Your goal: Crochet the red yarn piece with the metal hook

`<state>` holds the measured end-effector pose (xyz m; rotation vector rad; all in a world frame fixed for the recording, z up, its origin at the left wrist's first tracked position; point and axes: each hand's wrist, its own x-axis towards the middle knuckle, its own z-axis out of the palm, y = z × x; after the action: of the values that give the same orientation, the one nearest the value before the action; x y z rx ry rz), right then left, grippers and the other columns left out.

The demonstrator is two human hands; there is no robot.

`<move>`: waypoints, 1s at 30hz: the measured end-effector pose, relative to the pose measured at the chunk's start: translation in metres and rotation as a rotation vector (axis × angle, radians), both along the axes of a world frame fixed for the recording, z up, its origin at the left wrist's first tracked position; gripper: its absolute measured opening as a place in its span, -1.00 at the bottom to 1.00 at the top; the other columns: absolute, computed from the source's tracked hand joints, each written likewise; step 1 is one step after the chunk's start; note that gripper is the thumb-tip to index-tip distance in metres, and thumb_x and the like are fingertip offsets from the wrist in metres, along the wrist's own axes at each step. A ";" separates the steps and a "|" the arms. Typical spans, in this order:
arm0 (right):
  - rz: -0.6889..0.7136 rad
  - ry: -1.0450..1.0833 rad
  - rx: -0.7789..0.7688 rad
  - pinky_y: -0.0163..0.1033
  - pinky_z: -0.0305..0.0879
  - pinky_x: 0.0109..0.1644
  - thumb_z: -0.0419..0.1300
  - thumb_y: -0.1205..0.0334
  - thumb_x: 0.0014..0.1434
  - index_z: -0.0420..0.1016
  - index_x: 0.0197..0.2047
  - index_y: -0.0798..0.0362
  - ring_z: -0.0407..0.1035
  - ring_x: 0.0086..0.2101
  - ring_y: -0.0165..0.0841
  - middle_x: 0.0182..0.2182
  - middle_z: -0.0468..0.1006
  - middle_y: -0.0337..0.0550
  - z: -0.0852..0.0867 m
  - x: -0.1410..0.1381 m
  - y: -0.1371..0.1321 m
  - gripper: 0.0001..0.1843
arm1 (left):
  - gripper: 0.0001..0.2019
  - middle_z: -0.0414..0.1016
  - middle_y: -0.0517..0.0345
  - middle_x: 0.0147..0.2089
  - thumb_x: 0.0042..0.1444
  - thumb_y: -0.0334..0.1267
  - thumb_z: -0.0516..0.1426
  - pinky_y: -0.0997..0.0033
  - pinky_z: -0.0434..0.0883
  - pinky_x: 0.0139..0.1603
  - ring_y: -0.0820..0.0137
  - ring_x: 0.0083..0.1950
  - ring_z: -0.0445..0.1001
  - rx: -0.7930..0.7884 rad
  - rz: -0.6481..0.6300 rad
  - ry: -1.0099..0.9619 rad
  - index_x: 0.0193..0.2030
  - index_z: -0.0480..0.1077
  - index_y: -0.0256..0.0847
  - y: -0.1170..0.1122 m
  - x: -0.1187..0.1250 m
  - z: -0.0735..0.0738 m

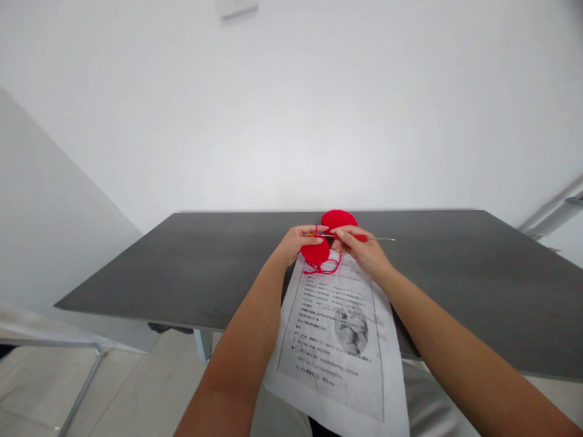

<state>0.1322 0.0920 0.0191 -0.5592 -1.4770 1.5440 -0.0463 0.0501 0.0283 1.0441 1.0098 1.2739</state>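
My left hand (296, 242) pinches a small round red crochet piece (316, 250), and a strand of red yarn (316, 230) runs up over its index finger. A bit of yellow shows at the top of the piece. In my right hand (356, 243) is a crochet hook (381, 239) with a red grip; its thin metal shaft points left to the piece, and the other end sticks out right. Loose loops of red yarn (337, 264) hang below the piece. Just behind my hands sits a larger round red thing (339, 218), apparently a yarn ball, partly hidden by my fingers.
A printed sheet (332, 376) with a round picture lies under my forearms and hangs over the near edge of the dark table (204, 261). The white wall (291, 109) stands behind the table. A metal frame (84, 388) is at the lower left.
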 end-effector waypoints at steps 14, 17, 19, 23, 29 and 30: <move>-0.007 0.045 -0.091 -0.32 0.29 -0.43 0.37 0.11 -0.06 0.60 -0.38 0.04 0.34 -0.51 -0.45 -0.52 0.52 -0.21 0.001 0.002 0.003 -0.80 | -0.56 0.58 0.07 -0.34 -0.27 -0.35 0.35 0.38 0.32 -0.22 0.45 -0.40 0.46 -0.007 -0.021 -0.025 -0.13 0.54 -0.28 0.001 -0.001 -0.001; 0.001 0.070 -0.111 -0.34 0.29 -0.43 0.37 0.11 -0.07 0.61 -0.40 0.05 0.34 -0.50 -0.46 -0.53 0.52 -0.21 0.002 0.002 0.002 -0.80 | -0.54 0.58 0.06 -0.32 -0.27 -0.34 0.35 0.40 0.32 -0.22 0.44 -0.38 0.47 -0.011 -0.027 -0.016 -0.11 0.53 -0.28 0.001 -0.003 -0.002; 0.007 0.075 -0.121 -0.34 0.29 -0.43 0.38 0.11 -0.08 0.61 -0.40 0.05 0.33 -0.50 -0.47 -0.53 0.51 -0.21 0.002 0.002 0.002 -0.80 | -0.54 0.58 0.06 -0.31 -0.27 -0.33 0.35 0.40 0.32 -0.23 0.44 -0.38 0.47 -0.014 -0.034 -0.016 -0.11 0.53 -0.27 0.001 -0.003 -0.002; 0.011 0.087 -0.151 -0.38 0.28 -0.45 0.39 0.11 -0.10 0.62 -0.42 0.05 0.33 -0.51 -0.49 -0.54 0.51 -0.22 0.003 0.002 0.002 -0.80 | -0.55 0.58 0.06 -0.31 -0.28 -0.35 0.34 0.41 0.31 -0.23 0.45 -0.37 0.46 -0.023 -0.044 -0.023 -0.12 0.54 -0.27 0.001 -0.003 -0.002; 0.026 0.088 -0.157 -0.38 0.30 -0.42 0.41 0.12 -0.12 0.62 -0.42 0.06 0.34 -0.50 -0.49 -0.53 0.53 -0.21 0.004 0.004 0.003 -0.79 | -0.53 0.58 0.04 -0.31 -0.25 -0.33 0.34 0.44 0.31 -0.27 0.46 -0.40 0.46 -0.045 -0.101 -0.037 -0.09 0.52 -0.28 0.000 -0.007 -0.002; 0.033 0.090 -0.157 -0.39 0.29 -0.42 0.41 0.11 -0.11 0.62 -0.42 0.06 0.35 -0.49 -0.49 -0.53 0.52 -0.21 0.004 0.004 0.003 -0.79 | -0.53 0.57 0.04 -0.32 -0.26 -0.33 0.34 0.45 0.31 -0.29 0.47 -0.41 0.46 -0.054 -0.117 -0.037 -0.10 0.52 -0.29 0.000 -0.008 -0.001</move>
<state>0.1364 0.0954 0.0231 -0.5509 -1.3105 1.6995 -0.0547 0.0500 0.0273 1.0201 0.9365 1.1604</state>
